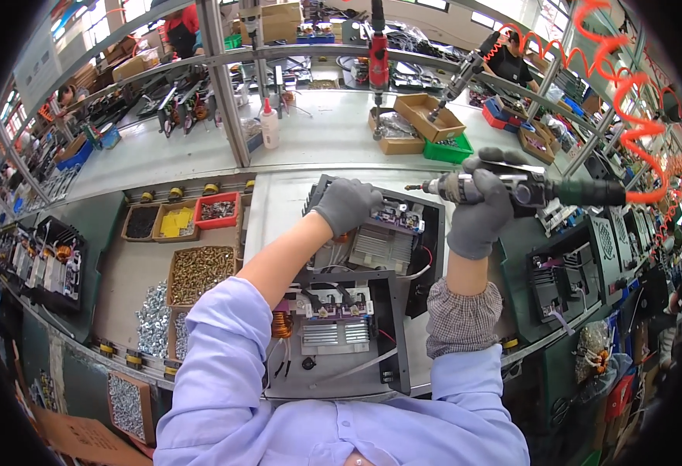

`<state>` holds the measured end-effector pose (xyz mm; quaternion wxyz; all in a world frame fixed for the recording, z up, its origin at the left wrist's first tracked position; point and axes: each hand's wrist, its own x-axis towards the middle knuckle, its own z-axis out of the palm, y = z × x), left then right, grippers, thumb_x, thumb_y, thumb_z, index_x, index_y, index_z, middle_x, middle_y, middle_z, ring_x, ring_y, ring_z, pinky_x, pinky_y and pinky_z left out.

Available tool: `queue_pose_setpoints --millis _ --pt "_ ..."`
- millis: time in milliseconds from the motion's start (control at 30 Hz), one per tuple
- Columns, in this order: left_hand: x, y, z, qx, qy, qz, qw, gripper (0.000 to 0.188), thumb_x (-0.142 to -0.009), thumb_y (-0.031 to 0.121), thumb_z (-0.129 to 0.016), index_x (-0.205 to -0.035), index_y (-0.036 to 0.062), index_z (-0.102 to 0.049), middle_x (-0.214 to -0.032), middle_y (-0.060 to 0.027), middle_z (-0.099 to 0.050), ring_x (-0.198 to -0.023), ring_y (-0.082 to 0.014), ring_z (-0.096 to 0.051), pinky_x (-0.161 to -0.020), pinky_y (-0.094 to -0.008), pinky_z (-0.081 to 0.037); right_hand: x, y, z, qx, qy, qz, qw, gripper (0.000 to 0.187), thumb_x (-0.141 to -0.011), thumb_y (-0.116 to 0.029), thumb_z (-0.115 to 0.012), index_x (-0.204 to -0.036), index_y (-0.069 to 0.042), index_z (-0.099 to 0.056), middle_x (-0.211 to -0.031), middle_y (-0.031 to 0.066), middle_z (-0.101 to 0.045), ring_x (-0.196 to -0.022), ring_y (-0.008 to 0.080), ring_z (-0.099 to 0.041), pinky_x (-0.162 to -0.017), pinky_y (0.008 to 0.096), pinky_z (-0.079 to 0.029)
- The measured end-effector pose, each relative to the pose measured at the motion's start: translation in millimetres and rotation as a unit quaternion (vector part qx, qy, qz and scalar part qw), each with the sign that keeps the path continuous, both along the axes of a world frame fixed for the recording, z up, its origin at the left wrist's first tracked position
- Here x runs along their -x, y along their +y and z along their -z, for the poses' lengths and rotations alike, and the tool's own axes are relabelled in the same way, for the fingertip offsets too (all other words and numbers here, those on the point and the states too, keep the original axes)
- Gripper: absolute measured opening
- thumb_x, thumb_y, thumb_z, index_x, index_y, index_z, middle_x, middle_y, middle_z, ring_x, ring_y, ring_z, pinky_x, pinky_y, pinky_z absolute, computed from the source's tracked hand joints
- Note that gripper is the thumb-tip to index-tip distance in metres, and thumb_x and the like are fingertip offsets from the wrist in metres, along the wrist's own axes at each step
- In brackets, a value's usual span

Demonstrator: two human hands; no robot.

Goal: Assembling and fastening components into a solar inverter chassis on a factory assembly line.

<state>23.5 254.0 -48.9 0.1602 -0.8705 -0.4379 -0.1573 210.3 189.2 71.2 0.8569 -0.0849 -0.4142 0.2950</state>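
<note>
My right hand [482,213], in a grey glove, is wrapped round a pneumatic screwdriver [525,192]. The tool lies nearly level, its bit pointing left above the far open electronics housing [426,291]. At that housing's upper left, my gloved left hand [347,206] has its fingers curled down by the circuit board [398,217]. What its fingertips hold, if anything, is hidden. Nearer to me is a second open black housing [391,334], with a finned metal heat sink [333,338], a copper coil [281,325] and loose wires inside.
On the left stand a box of brass screws [200,276], a red parts bin [217,210] and a pile of silver screws [153,318]. Another driver [378,62] hangs ahead. A red coiled hose [636,136] runs down the right. More housings [562,279] sit at right.
</note>
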Motion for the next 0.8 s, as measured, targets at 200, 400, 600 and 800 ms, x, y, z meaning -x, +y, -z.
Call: queue_pose_setpoints --millis 200,400,600,800 --pt "3 7 3 -0.044 -0.022 0.036 0.998 0.009 -0.081 0.023 -0.061 -0.084 0.0146 -0.061 -0.076 -0.0035 -0.062 -0.074 -0.0219 -0.065 -0.064 -0.0363 -0.051 10 8 9 0.037 -0.064 -0.017 0.997 0.042 -0.065 0.009 -0.062 -0.106 0.004 -0.054 -0.086 0.0138 -0.064 -0.068 0.0171 -0.062 -0.061 0.0264 -0.051" --pt "1 2 -2 -0.042 -0.021 0.027 0.999 0.011 -0.083 0.028 -0.062 -0.084 0.0166 -0.062 -0.075 -0.0029 -0.062 -0.073 -0.0213 -0.065 -0.063 -0.0352 -0.051 17 19 21 0.090 -0.158 -0.050 0.982 0.035 -0.067 0.010 -0.060 -0.100 0.003 -0.058 -0.083 0.0113 -0.064 -0.060 0.0107 -0.059 -0.048 0.0198 -0.045" --pt "7 2 3 -0.064 -0.059 0.017 0.996 0.016 -0.084 0.033 -0.063 -0.079 0.0169 -0.063 -0.074 -0.0020 -0.062 -0.070 -0.0201 -0.065 -0.061 -0.0345 -0.051 26 20 17 0.137 -0.178 -0.052 0.973 0.033 -0.066 0.011 -0.057 -0.098 0.003 -0.058 -0.076 0.0082 -0.062 -0.054 0.0080 -0.055 -0.042 0.0200 -0.041" --pt "5 0 -6 -0.003 -0.113 -0.038 0.993 0.015 -0.084 0.025 -0.058 -0.079 0.0137 -0.066 -0.077 -0.0065 -0.065 -0.072 -0.0256 -0.067 -0.062 -0.0385 -0.053 15 14 10 0.208 -0.060 -0.255 0.943 0.035 -0.063 0.010 -0.057 -0.098 0.003 -0.055 -0.079 0.0111 -0.060 -0.048 0.0106 -0.051 -0.039 0.0201 -0.038"
